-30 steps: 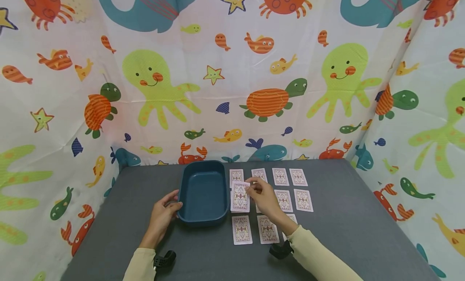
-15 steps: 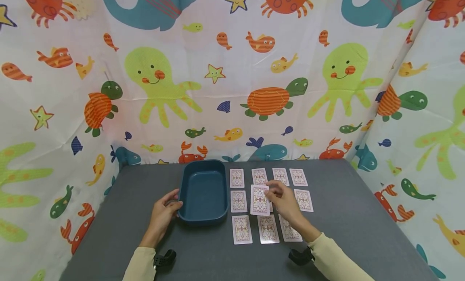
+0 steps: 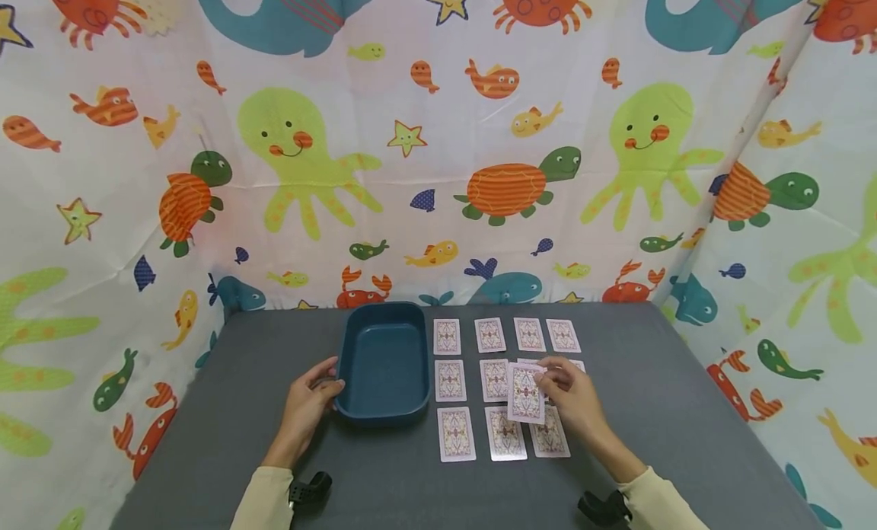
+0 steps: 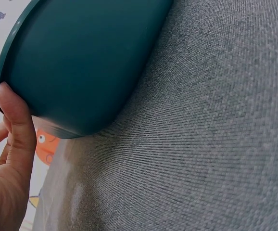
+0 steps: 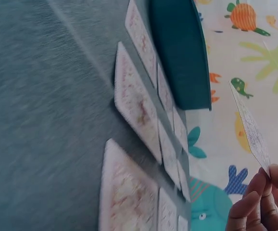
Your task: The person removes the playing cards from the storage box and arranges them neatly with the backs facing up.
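My right hand (image 3: 574,399) pinches a playing card (image 3: 525,394) by its right edge, patterned back showing in the head view. It hovers over the right part of the card rows, overlapping cards in the middle and front rows. In the right wrist view, the held card (image 5: 252,130) is seen nearly edge-on between thumb and fingers, raised above the cards lying flat. My left hand (image 3: 308,408) holds the left side of a dark teal tray (image 3: 385,370). The left wrist view has the thumb (image 4: 16,110) against the tray's outer wall at the rim, with a finger across it.
Face-down cards lie in rows right of the tray: the back row (image 3: 490,335), the middle row (image 3: 450,381) and the front row (image 3: 456,435). A grey tabletop (image 3: 658,439) bears everything. A curtain (image 3: 438,233) printed with sea animals hangs behind and at both sides.
My right hand has carried the pinched card rightward, from beside the tray across the rows and slightly toward me. The left hand and the tray have stayed in place.
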`<state>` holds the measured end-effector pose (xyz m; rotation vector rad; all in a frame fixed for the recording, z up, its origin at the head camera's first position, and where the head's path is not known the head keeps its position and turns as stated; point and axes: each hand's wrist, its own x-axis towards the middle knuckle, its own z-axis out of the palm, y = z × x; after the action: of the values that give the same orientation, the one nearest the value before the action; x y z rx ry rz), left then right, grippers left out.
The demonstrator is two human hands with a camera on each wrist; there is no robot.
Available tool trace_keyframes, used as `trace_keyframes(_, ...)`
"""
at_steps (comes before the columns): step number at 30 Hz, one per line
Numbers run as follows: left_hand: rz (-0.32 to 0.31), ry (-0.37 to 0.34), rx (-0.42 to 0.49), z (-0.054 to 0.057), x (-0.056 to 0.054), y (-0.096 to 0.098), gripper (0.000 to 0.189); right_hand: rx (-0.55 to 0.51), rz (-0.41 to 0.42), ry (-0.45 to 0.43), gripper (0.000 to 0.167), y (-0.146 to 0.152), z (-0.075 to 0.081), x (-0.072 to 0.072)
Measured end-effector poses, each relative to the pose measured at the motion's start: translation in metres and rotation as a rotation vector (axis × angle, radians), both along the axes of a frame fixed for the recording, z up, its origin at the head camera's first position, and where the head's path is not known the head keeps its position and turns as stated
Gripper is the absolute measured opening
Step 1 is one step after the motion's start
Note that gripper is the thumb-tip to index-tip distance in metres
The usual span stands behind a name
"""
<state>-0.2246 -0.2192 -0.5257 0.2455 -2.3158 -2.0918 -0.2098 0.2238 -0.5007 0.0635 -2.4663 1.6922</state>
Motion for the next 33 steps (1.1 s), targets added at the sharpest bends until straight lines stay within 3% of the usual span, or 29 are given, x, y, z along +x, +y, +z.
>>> trace_keyframes(7, 0.002, 0.005, -0.003, 0.000, 0.001, 0.001, 0.053, 0.026, -0.010, 0.013, 0.023, 0.021, -0.009, 0.011)
trace_keyframes(24, -0.010, -0.011, 0.016, -0.001, -0.001, -0.001, 0.052, 0.060, -0.081, -0.107, 0.033, 0.069, -0.022, 0.023)
trace_keyframes(33, -0.009, -0.008, 0.006, -0.001, -0.001, 0.000, 0.052, 0.142, -0.087, -0.286, 0.042, 0.100, -0.028, 0.019)
